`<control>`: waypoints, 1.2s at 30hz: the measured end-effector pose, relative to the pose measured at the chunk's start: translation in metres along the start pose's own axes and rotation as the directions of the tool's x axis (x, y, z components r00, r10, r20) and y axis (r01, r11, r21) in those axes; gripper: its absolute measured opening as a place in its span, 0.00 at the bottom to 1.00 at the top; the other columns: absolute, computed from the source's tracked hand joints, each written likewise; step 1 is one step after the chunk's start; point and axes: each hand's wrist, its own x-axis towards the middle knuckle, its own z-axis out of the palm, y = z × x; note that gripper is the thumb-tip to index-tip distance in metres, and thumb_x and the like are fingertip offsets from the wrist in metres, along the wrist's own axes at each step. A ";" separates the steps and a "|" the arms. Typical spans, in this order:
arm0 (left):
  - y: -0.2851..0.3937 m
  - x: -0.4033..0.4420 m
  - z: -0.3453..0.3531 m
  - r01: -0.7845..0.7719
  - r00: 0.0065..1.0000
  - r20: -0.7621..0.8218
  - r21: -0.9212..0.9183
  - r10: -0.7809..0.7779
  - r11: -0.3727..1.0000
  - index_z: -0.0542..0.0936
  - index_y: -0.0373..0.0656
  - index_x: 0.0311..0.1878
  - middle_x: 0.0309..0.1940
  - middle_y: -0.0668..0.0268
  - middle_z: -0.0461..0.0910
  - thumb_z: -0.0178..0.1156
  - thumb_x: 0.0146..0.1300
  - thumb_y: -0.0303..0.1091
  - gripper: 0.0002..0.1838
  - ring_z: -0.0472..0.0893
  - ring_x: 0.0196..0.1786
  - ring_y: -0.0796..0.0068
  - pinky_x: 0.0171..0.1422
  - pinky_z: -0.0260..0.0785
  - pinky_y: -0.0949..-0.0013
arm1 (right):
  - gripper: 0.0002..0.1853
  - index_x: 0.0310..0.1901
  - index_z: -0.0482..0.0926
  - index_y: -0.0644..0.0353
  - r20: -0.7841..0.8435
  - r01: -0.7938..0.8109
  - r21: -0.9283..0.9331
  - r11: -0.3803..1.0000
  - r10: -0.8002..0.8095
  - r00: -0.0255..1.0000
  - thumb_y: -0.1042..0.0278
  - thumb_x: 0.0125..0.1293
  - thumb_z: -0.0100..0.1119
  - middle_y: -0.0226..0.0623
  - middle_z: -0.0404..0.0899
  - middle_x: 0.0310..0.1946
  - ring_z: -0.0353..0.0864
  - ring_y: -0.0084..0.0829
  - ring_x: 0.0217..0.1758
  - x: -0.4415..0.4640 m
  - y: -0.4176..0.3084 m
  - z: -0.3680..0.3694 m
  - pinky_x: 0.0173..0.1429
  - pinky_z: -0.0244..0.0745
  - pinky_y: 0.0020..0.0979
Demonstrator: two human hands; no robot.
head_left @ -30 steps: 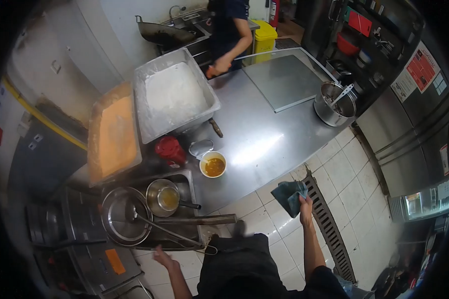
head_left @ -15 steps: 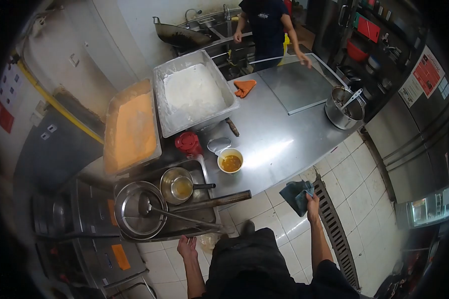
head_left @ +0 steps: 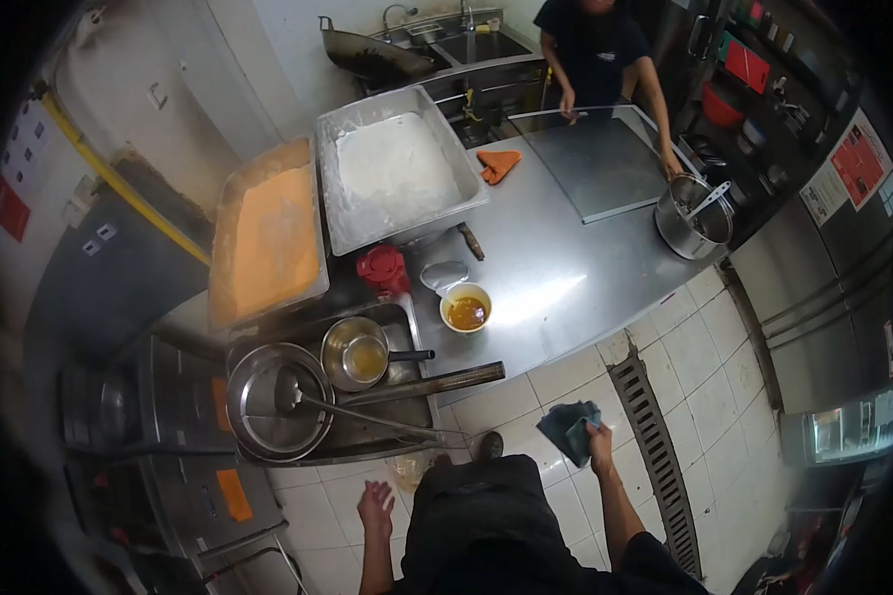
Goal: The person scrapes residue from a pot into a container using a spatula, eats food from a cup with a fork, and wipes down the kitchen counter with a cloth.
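Only got the head view here, so it's all from that. My right hand (head_left: 599, 451) has its fingers curled around a dark blue-green cloth (head_left: 568, 433), gripping it by one side while the rest juts out over the floor tiles (head_left: 506, 412). The cloth is near the floor drain (head_left: 655, 446), off the front of the metal desk (head_left: 566, 268) and not touching it. My left hand (head_left: 375, 508) is empty, fingers loosely spread, just below the front of the metal tray (head_left: 414, 322).

What's just changed: a co-worker (head_left: 597, 55) has moved along the far side, away from the orange cloth (head_left: 498, 166), which lies on its own beside the big tub (head_left: 342, 233) of white powder (head_left: 397, 164). One of the co-worker's hands (head_left: 671, 164) is now right by the steel pot (head_left: 693, 233); can't tell if it's touching. My left hand has also dropped a little further from the tray. Upshot: the blue-green cloth is still up in the air in my right hand, and my left is free.

Nearest stuff around me: the tray has a wide pan (head_left: 253, 397) with a ladle (head_left: 288, 390) in it, plus a saucepan (head_left: 345, 354). Just past it, the cup of yellow liquid (head_left: 466, 309) stands on the desk, its lid (head_left: 445, 275) folded back.
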 end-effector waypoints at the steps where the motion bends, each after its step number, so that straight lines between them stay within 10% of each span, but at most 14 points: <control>1: -0.019 0.001 -0.026 0.051 0.999 -0.012 0.083 -0.050 0.995 0.63 0.35 0.57 0.55 0.55 0.68 0.49 0.64 0.52 0.30 0.66 0.60 0.62 0.62 0.59 0.55 | 0.13 0.47 0.75 0.67 0.041 -0.040 -0.013 0.999 0.040 0.998 0.72 0.63 0.49 0.34 0.79 0.37 0.76 0.24 0.39 -0.007 0.007 0.007 0.45 0.69 0.26; 9: -0.135 -0.071 -0.170 0.379 0.875 -0.339 0.033 -0.346 0.925 0.69 0.39 0.53 0.45 0.59 0.75 0.50 0.63 0.51 0.25 0.73 0.47 0.66 0.50 0.64 0.62 | 0.14 0.47 0.75 0.67 0.247 -0.142 -0.202 0.969 0.190 0.950 0.70 0.62 0.50 0.36 0.79 0.36 0.76 0.25 0.37 -0.023 0.068 0.053 0.44 0.70 0.27; 19: -0.154 -0.046 -0.216 0.433 0.880 -0.220 0.012 -0.420 0.901 0.68 0.39 0.54 0.45 0.58 0.75 0.49 0.63 0.51 0.25 0.73 0.47 0.65 0.50 0.65 0.62 | 0.15 0.46 0.77 0.66 0.333 -0.006 -0.384 0.923 0.144 0.932 0.67 0.61 0.53 0.35 0.80 0.34 0.77 0.24 0.36 -0.066 0.074 0.107 0.42 0.72 0.27; 25: -0.143 -0.012 -0.242 0.435 0.900 -0.105 0.153 -0.423 0.888 0.68 0.39 0.54 0.45 0.57 0.75 0.49 0.64 0.51 0.26 0.73 0.47 0.65 0.51 0.65 0.62 | 0.16 0.39 0.78 0.70 0.091 -0.046 -0.277 0.960 0.074 0.993 0.63 0.61 0.53 0.39 0.79 0.30 0.77 0.27 0.31 -0.079 0.081 0.069 0.38 0.72 0.30; 27: -0.137 -0.004 -0.243 0.427 0.904 -0.076 0.205 -0.421 0.881 0.68 0.39 0.54 0.45 0.57 0.75 0.49 0.64 0.51 0.26 0.73 0.47 0.65 0.51 0.65 0.62 | 0.13 0.36 0.78 0.68 -0.056 -0.124 0.080 0.989 0.129 0.990 0.64 0.62 0.51 0.38 0.79 0.31 0.78 0.30 0.32 -0.064 0.048 0.048 0.39 0.73 0.32; 36: -0.119 0.015 -0.140 0.413 0.907 -0.057 0.323 -0.418 0.851 0.67 0.39 0.55 0.45 0.55 0.75 0.48 0.64 0.52 0.26 0.73 0.48 0.64 0.51 0.66 0.62 | 0.19 0.41 0.76 0.67 -0.532 0.331 0.451 0.829 -0.048 0.846 0.57 0.59 0.56 0.42 0.79 0.35 0.79 0.35 0.35 0.170 -0.182 -0.075 0.40 0.74 0.38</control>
